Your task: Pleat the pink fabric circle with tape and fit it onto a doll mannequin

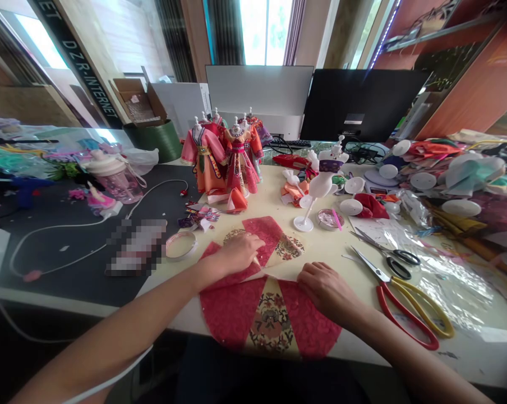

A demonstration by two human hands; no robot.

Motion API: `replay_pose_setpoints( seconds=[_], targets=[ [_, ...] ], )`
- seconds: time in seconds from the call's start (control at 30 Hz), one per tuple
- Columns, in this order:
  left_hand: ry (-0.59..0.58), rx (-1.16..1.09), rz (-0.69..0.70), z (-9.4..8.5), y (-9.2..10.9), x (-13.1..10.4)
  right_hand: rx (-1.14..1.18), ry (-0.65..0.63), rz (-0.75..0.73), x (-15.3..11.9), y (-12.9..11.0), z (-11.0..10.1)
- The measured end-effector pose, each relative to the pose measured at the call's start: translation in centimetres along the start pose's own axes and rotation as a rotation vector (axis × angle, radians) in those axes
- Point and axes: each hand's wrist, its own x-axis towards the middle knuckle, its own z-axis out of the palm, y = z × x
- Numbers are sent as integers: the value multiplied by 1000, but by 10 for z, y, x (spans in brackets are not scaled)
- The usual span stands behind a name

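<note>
A round piece of red patterned fabric with floral gold wedges lies at the table's front edge, its lower rim hanging slightly over. Above it, more red fabric and a gold floral section spread across the table. My left hand rests on the upper red fabric, fingers pinched together at its inner edge. On the right, my right hand has its fingers curled over the upper right edge of the round piece. My fingertips are partly hidden, and I cannot make out any small item in them.
Scissors with red and yellow handles and black-handled scissors lie at the right. Small dressed mannequins, a bare mannequin and a tape roll stand beyond the fabric. A blurred-out phone-like object sits left.
</note>
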Motion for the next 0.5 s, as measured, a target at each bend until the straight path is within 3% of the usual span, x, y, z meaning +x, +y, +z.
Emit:
replay_pose_setpoints(
  seconds=[0.27,0.5],
  targets=[
    [-2,28,-53,-13,-9,-11,-33,-47,118,-9,10,2],
    [-31,42,3,-12,1,32,-17,-37,116,16,-11,3]
  ],
)
